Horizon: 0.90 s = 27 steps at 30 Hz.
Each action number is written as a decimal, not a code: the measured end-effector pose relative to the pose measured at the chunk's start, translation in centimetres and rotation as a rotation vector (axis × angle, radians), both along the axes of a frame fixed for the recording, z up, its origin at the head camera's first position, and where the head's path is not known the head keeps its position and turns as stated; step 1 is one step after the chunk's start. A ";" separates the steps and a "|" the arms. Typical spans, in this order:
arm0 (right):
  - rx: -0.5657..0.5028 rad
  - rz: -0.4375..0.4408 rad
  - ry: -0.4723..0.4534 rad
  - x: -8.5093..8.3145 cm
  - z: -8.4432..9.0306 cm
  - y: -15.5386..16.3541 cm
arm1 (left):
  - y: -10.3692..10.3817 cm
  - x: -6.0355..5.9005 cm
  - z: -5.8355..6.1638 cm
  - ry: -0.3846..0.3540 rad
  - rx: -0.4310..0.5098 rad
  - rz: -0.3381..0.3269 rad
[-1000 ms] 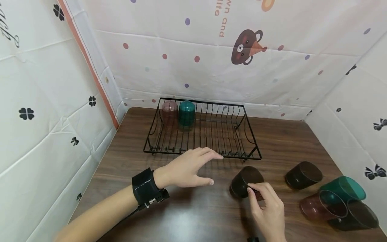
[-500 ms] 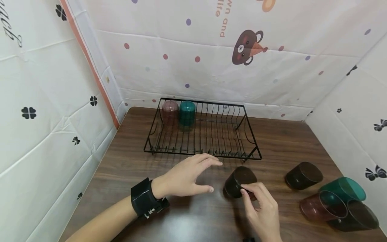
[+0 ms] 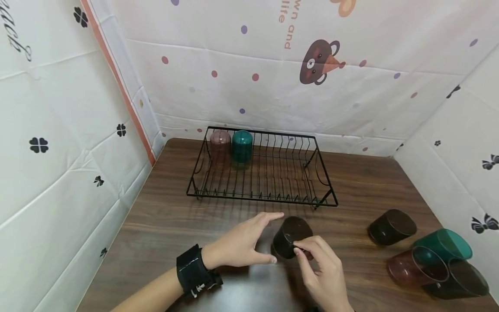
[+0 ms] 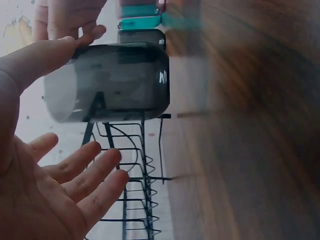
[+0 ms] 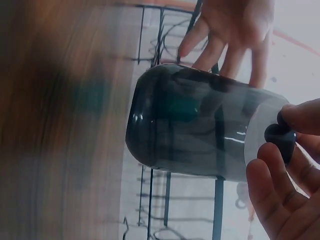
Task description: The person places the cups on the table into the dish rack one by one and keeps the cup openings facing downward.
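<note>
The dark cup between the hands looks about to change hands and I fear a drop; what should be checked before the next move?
1. Right hand pinches the dark cup at its rim: ok.
2. Left hand open beside the cup, ready to receive: ok.
3. Left hand touching the cup: cannot tell.
4. Cup off the table: cannot tell.
5. Free room in the wire rack right of the pink cup and green cup: ok.
</note>
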State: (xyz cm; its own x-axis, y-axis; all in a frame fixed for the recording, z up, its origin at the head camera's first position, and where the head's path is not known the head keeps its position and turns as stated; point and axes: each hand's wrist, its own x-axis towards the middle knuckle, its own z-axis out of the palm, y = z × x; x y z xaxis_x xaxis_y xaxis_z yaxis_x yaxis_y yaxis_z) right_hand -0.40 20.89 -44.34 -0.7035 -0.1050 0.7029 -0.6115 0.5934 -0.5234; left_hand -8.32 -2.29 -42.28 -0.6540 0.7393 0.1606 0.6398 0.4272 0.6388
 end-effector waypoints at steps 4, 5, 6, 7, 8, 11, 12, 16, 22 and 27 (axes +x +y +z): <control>0.005 0.056 0.018 -0.2 0.0 -0.9 | 0.0 -0.1 -0.6 -0.049 0.026 0.016; 0.003 0.068 0.023 -0.2 0.0 -1.1 | 0.0 -0.2 -0.7 -0.062 0.034 0.021; 0.003 0.078 0.028 -0.3 0.1 -1.3 | -0.1 -0.2 -0.8 -0.071 0.044 0.023; 0.003 0.088 0.032 -0.3 0.1 -1.4 | -0.1 -0.3 -0.9 -0.078 0.055 0.025; 0.003 0.099 0.034 -0.4 0.1 -1.5 | -0.1 -0.3 -0.9 -0.087 0.065 0.026; 0.009 0.129 0.043 -0.4 0.3 -1.7 | -0.1 -0.4 -1.2 -0.100 0.089 0.022; 0.012 0.138 0.045 -0.5 0.3 -1.7 | -0.1 -0.5 -1.3 -0.105 0.099 0.017; 0.024 0.178 0.060 -0.6 0.5 -2.0 | 0.0 -0.5 -1.7 -0.135 0.131 -0.001; 0.013 0.236 0.063 -0.9 0.5 -2.3 | 0.0 -0.6 -2.8 -0.197 0.213 -0.030; -0.053 0.255 0.087 -1.5 0.2 -2.3 | -0.1 -0.9 -3.2 -0.220 0.283 -0.026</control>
